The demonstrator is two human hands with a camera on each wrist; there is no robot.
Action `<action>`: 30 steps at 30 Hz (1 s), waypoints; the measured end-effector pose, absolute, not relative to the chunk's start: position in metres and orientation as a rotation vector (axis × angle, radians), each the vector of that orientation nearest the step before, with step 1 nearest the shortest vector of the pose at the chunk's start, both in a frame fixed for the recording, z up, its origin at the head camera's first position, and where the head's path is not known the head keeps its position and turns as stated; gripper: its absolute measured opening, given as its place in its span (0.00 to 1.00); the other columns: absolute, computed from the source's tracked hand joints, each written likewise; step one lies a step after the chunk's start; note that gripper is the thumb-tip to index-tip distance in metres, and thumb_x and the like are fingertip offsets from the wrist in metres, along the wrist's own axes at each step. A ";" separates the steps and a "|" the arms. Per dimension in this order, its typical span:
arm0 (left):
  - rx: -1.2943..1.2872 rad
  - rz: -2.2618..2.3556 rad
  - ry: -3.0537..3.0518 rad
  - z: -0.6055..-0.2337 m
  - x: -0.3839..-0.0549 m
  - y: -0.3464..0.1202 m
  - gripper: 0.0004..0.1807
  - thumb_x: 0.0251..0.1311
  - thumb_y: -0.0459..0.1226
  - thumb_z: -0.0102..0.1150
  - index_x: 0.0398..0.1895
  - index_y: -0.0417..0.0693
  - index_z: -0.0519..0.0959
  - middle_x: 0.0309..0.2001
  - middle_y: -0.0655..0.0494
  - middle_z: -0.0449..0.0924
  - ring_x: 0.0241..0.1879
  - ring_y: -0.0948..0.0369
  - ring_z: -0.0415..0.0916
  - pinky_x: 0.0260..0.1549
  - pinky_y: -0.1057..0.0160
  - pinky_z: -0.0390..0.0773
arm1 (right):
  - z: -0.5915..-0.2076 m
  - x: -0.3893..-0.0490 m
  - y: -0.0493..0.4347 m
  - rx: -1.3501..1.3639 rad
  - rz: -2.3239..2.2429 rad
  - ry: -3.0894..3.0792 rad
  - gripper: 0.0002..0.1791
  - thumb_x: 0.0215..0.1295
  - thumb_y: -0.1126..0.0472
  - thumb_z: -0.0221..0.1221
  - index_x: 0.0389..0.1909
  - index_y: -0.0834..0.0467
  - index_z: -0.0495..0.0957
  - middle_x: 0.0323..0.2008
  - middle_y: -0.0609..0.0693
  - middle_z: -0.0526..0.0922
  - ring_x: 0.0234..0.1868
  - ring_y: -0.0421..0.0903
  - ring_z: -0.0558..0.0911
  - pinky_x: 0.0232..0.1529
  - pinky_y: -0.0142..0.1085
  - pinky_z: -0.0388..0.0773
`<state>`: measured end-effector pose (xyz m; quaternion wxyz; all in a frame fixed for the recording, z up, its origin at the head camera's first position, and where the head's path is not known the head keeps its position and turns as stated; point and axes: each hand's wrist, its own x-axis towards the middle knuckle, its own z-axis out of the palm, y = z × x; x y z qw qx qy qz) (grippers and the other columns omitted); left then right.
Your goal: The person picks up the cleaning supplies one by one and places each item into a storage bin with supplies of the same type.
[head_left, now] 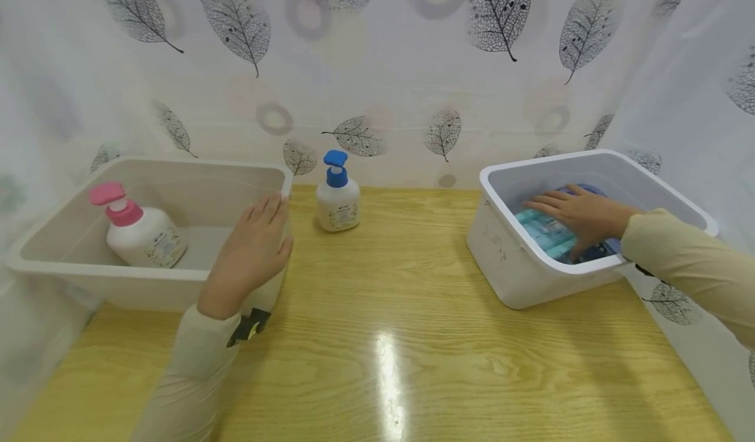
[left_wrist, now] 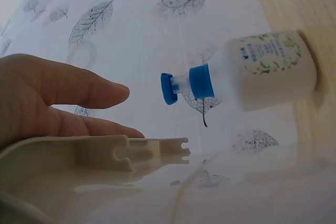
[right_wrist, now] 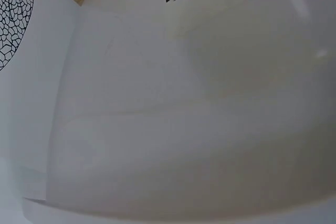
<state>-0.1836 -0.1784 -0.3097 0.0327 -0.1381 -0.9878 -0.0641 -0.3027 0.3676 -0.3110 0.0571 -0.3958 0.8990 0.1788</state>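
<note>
My left hand [head_left: 250, 248] lies over the right end of the left white bin [head_left: 194, 275], fingers extended near its rim. Inside that bin leans a white pump bottle with a pink head [head_left: 147, 237]. A second pump bottle, with a blue head [head_left: 339, 199], stands upright on the table right of the bin; the left wrist view shows this bottle [left_wrist: 273, 72] apart from the fingers. My right hand [head_left: 584, 216] reaches into the right bin [head_left: 501, 252], fingers spread over teal packages [head_left: 539, 229]. Its fingertips are partly hidden, so firm contact is unclear.
The wooden table [head_left: 377, 284] spans between the two bins. A leaf-patterned white curtain [head_left: 389, 81] hangs behind and at both sides. Something blue-purple [head_left: 590, 189] and a dark item [head_left: 596, 252] lie in the right bin. Bin wall [right_wrist: 157, 150] fills most of the right wrist view.
</note>
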 end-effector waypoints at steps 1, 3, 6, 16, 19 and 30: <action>-0.424 -0.198 -3.040 -0.310 -0.184 -0.178 0.34 0.68 0.39 0.41 0.71 0.29 0.47 0.73 0.33 0.44 0.73 0.41 0.42 0.72 0.43 0.44 | -0.310 -0.302 0.367 -1.190 0.537 2.731 0.71 0.21 0.32 0.73 0.68 0.61 0.54 0.67 0.63 0.63 0.66 0.66 0.63 0.60 0.66 0.61; -0.423 -0.199 -3.041 -0.310 -0.184 -0.178 0.34 0.67 0.39 0.41 0.71 0.29 0.47 0.73 0.33 0.44 0.73 0.41 0.42 0.72 0.42 0.44 | -0.309 -0.302 0.367 -1.177 0.543 2.738 0.70 0.21 0.34 0.75 0.68 0.61 0.54 0.67 0.63 0.63 0.66 0.66 0.63 0.60 0.67 0.60; -0.423 -0.207 -3.040 -0.310 -0.183 -0.178 0.34 0.67 0.39 0.41 0.71 0.29 0.47 0.73 0.33 0.44 0.73 0.40 0.42 0.72 0.42 0.44 | -0.306 -0.303 0.366 -1.166 0.551 2.746 0.69 0.21 0.38 0.77 0.68 0.61 0.55 0.67 0.63 0.62 0.66 0.66 0.62 0.60 0.68 0.59; -0.429 -0.219 -3.036 -0.310 -0.183 -0.178 0.34 0.68 0.39 0.40 0.71 0.29 0.47 0.73 0.33 0.44 0.73 0.40 0.41 0.72 0.43 0.43 | -0.304 -0.303 0.362 -1.128 0.594 2.786 0.62 0.19 0.39 0.77 0.64 0.59 0.66 0.67 0.64 0.63 0.66 0.67 0.62 0.60 0.67 0.59; -0.432 -0.220 -3.034 -0.311 -0.183 -0.178 0.34 0.68 0.39 0.40 0.71 0.29 0.47 0.73 0.33 0.44 0.73 0.40 0.42 0.72 0.43 0.43 | -0.302 -0.301 0.360 -1.090 0.578 2.790 0.61 0.21 0.41 0.77 0.64 0.58 0.66 0.66 0.62 0.65 0.65 0.68 0.63 0.60 0.68 0.59; -0.428 -0.220 -3.041 -0.311 -0.185 -0.179 0.34 0.68 0.39 0.41 0.71 0.30 0.47 0.73 0.33 0.44 0.73 0.40 0.42 0.71 0.42 0.43 | -0.282 -0.295 0.351 -1.077 0.565 2.861 0.59 0.23 0.40 0.76 0.63 0.58 0.67 0.63 0.62 0.69 0.63 0.65 0.66 0.59 0.69 0.59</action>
